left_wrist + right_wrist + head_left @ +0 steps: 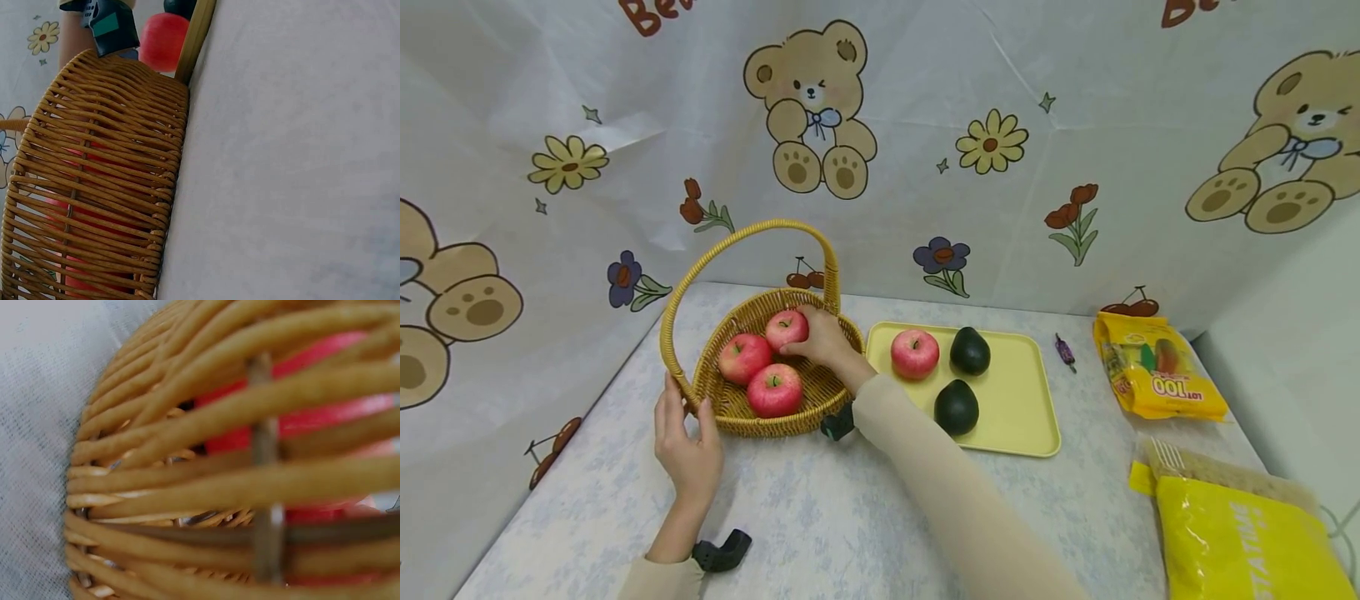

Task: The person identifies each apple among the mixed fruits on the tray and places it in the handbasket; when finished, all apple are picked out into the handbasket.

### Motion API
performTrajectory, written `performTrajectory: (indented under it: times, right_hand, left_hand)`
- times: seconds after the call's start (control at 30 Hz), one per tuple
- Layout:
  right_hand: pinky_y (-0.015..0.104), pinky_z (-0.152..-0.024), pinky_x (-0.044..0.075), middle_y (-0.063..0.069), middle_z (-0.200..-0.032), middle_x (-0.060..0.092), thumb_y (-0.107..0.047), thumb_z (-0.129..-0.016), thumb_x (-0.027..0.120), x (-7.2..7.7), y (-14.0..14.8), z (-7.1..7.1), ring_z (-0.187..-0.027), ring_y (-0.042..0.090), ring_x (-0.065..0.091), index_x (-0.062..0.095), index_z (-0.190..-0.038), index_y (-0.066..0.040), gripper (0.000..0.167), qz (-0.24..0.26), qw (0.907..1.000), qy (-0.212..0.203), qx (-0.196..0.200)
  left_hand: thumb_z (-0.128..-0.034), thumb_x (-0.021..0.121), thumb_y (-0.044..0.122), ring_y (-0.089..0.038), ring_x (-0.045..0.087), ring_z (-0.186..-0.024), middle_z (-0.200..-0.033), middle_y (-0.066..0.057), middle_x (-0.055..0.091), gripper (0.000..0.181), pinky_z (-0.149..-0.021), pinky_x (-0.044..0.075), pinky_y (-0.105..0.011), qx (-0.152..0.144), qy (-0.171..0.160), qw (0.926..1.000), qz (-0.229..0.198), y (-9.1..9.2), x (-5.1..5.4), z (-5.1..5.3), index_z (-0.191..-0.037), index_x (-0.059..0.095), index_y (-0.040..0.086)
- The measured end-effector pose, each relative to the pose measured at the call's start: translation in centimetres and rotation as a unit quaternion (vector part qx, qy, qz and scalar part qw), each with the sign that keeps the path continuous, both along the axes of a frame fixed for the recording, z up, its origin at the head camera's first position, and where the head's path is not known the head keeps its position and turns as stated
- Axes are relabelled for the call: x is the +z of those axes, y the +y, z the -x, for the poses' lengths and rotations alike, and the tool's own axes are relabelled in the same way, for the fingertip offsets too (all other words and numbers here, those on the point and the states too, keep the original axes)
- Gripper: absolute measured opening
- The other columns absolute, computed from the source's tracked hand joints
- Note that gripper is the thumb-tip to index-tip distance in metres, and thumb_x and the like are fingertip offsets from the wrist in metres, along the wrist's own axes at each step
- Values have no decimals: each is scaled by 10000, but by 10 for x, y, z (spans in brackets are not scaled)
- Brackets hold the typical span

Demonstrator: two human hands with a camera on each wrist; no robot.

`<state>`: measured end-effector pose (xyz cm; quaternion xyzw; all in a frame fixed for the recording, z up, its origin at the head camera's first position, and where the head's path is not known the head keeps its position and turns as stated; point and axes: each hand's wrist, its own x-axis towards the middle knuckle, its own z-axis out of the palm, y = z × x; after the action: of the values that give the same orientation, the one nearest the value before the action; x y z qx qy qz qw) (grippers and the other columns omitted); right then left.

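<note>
A yellow-brown wicker basket with a tall arched handle stands on the table at left of centre. My right hand reaches inside it and grips an apple at the back, thumb and fingers on its near and far sides. Two more red apples, one at left and one in front, lie beside it. Against the basket's left front side rests my left hand, its fingers mostly straight near the handle's foot. The wicker wall fills much of the right wrist view, hiding the right fingers there.
Right of the basket, a pale yellow tray holds an apple and two dark avocados, one behind and one in front. Farther right lie a small purple item, a yellow snack bag and a larger yellow bag.
</note>
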<state>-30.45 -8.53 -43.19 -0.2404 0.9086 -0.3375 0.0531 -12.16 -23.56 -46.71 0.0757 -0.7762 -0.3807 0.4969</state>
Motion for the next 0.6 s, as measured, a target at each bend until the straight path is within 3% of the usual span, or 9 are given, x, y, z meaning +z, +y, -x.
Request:
performTrajectory:
  times: [0.23,0.6]
  right_hand:
    - [366,-1063,442,106,-1355,577,-378,-820,778,1,1,-2,-1252,260,536,466,-1416,-77,737,-131,9998,124,37]
    - [384,-1110,401,114,-1460,492,-383,-851,742,6,2,-8,-1347,268,447,404,-1485,-104,771,-101,9999,28,-82]
  left_hand:
    - [-889,623,-63,-57,496,-1204,-1346,-235,552,613,-939,385,-48,22,65,10000,28,-1,-1,2,-1465,435,35]
    - [-895,620,-49,-15,491,-1186,-1341,-239,555,603,-930,388,-47,9,89,10000,23,-2,-2,3,-1464,437,36]
